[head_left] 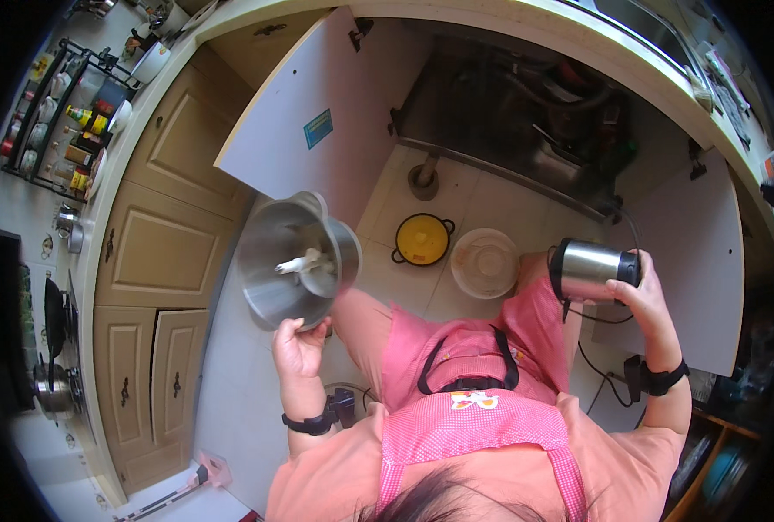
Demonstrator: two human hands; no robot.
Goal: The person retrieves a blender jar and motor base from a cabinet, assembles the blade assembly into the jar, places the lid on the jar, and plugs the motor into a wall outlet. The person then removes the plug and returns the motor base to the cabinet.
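Note:
My left hand (pixel 301 348) is closed on the rim of a deep stainless steel bowl (pixel 263 261), tilted so its inside shows. A white-hubbed piece (pixel 304 263), apparently a blade, lies inside it. Off to the right, my right hand (pixel 641 291) grips a silver and black cylinder (pixel 597 268), which looks like a food chopper's motor unit; a dark cord runs near it. Between my hands, a yellow lidded pot (pixel 422 239) with black handles sits on the tiled floor. Beside the pot lies a round, pale, translucent lid or dish (pixel 484 263).
Ahead is an open under-sink cabinet with its left door (pixel 295 113) and right door (pixel 696 270) swung out. A drain pipe (pixel 423 180) meets the floor there. Wooden cabinets (pixel 165 230) line the left, below a counter with a spice rack (pixel 60 117).

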